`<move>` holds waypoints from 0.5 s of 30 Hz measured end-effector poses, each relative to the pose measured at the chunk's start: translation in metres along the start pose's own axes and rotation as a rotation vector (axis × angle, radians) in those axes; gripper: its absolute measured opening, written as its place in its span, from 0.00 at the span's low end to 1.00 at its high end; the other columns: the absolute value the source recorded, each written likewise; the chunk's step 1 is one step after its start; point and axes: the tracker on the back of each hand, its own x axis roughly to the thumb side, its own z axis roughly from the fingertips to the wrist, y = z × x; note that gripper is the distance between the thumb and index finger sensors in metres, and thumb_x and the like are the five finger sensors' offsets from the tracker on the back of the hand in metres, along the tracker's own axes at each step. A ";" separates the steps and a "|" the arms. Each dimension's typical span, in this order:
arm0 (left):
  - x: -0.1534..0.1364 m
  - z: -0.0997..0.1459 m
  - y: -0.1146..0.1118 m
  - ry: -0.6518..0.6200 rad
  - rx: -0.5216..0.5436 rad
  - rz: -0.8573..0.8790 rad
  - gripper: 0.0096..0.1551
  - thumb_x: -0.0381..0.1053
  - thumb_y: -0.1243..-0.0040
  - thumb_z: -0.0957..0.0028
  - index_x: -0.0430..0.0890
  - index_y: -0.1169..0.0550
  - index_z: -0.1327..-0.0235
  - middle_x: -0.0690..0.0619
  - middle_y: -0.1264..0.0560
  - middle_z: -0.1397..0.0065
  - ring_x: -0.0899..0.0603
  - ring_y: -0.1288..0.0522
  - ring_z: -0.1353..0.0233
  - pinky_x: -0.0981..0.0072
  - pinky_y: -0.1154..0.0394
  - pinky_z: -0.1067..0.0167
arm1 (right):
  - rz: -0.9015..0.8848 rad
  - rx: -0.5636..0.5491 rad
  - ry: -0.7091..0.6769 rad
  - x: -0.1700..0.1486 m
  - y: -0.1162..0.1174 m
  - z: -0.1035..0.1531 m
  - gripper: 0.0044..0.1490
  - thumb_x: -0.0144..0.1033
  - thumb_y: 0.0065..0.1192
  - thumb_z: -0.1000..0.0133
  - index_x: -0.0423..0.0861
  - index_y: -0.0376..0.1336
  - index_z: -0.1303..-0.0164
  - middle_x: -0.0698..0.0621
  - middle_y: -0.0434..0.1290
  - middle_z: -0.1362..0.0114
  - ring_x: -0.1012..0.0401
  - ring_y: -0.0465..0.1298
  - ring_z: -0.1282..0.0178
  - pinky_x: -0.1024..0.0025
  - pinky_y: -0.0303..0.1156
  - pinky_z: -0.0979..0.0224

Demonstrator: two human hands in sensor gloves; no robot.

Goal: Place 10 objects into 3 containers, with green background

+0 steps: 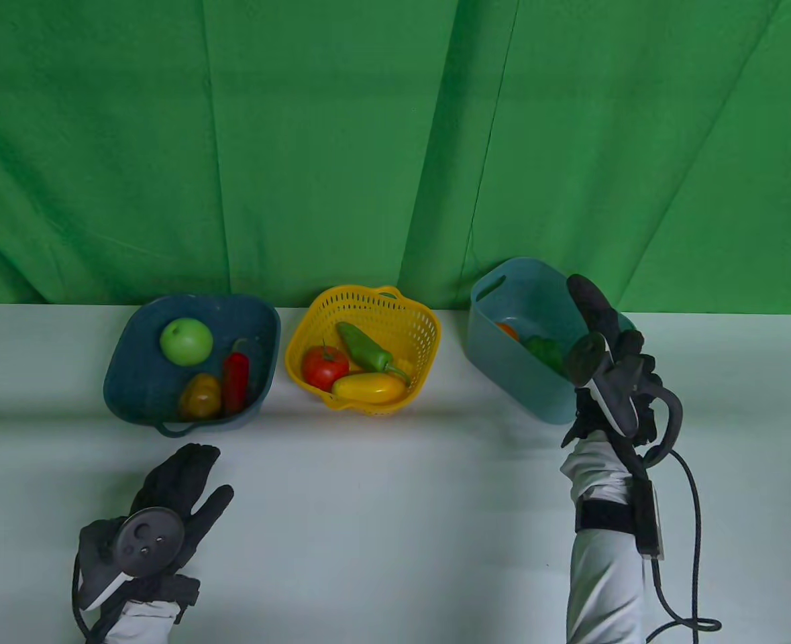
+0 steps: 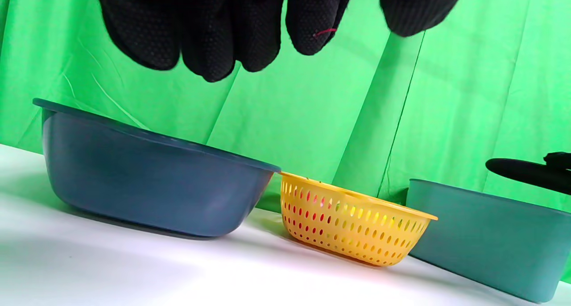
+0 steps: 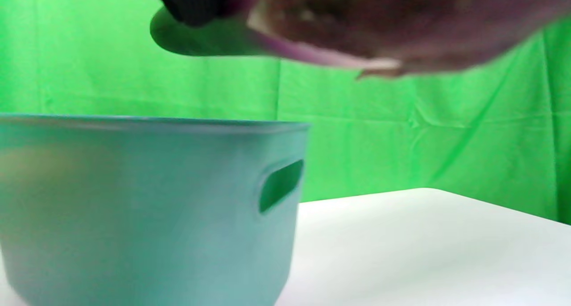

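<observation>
Three containers stand in a row. The dark blue bowl (image 1: pixel 133 376), at 12 o'clock from the flat, spread, empty left hand (image 1: pixel 180 490), holds three pieces. The yellow basket (image 1: pixel 415 329) holds three. In the teal bin (image 1: pixel 502 349), two show; the right hand (image 1: pixel 610 376) grips a blurred brownish object (image 3: pixel 379 25) over it.

Creased green cloth backdrop (image 1: pixel 368 134); white table (image 1: pixel 395 523) in front

Perforated plastic yellow basket (image 1: pixel 368 322), glossy tomato (image 1: pixel 325 365), creased cloth backdrop (image 1: pixel 341 147).
</observation>
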 end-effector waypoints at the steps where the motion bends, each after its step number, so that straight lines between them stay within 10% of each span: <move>1: 0.000 0.000 0.000 0.001 -0.001 -0.001 0.40 0.68 0.51 0.40 0.52 0.33 0.17 0.42 0.30 0.18 0.34 0.27 0.23 0.39 0.28 0.34 | 0.006 0.002 -0.006 0.004 0.001 -0.001 0.42 0.40 0.49 0.34 0.60 0.36 0.14 0.39 0.53 0.11 0.41 0.65 0.26 0.46 0.64 0.24; 15: -0.002 -0.001 0.001 0.016 -0.004 -0.010 0.39 0.68 0.51 0.40 0.52 0.33 0.17 0.42 0.30 0.18 0.34 0.27 0.23 0.39 0.28 0.34 | 0.025 0.022 -0.058 0.035 -0.005 -0.009 0.43 0.46 0.51 0.34 0.58 0.38 0.13 0.39 0.52 0.10 0.40 0.62 0.20 0.42 0.60 0.20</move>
